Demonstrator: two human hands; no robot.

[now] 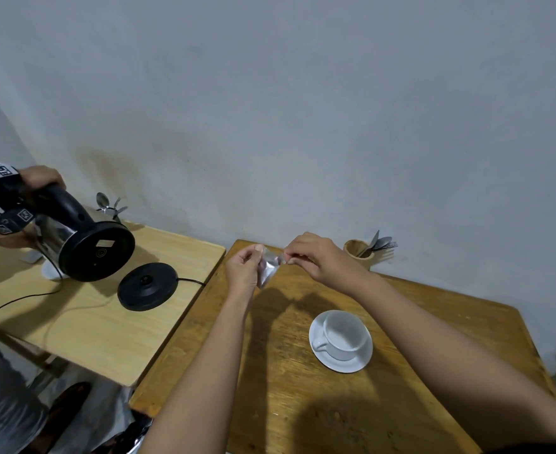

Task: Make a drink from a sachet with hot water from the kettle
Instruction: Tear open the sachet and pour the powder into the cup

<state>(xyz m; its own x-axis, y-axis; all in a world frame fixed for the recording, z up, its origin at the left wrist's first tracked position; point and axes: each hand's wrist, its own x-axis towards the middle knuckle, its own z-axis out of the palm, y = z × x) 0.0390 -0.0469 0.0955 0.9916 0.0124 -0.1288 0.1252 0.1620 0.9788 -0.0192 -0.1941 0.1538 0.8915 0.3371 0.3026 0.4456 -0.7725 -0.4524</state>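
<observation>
A small silvery sachet point(267, 266) hangs above the far part of the dark wooden table point(417, 404). My left hand point(244, 267) pinches its upper left corner and my right hand point(315, 257) pinches its upper right corner. Nearer to me, an empty white cup point(343, 335) stands on a white saucer point(351, 363), handle to the left. On the lighter table point(106, 339) at left, another person's hands tilt a steel and black kettle point(83, 240) over a white cup that is mostly hidden. The black kettle base point(148, 290) lies beside it.
A wooden holder with cutlery point(361, 253) stands at the back of my table by the wall. A second set of cutlery point(109, 206) shows behind the kettle. The base's cord point(18, 301) trails left across the lighter table. The other person's legs fill the lower left.
</observation>
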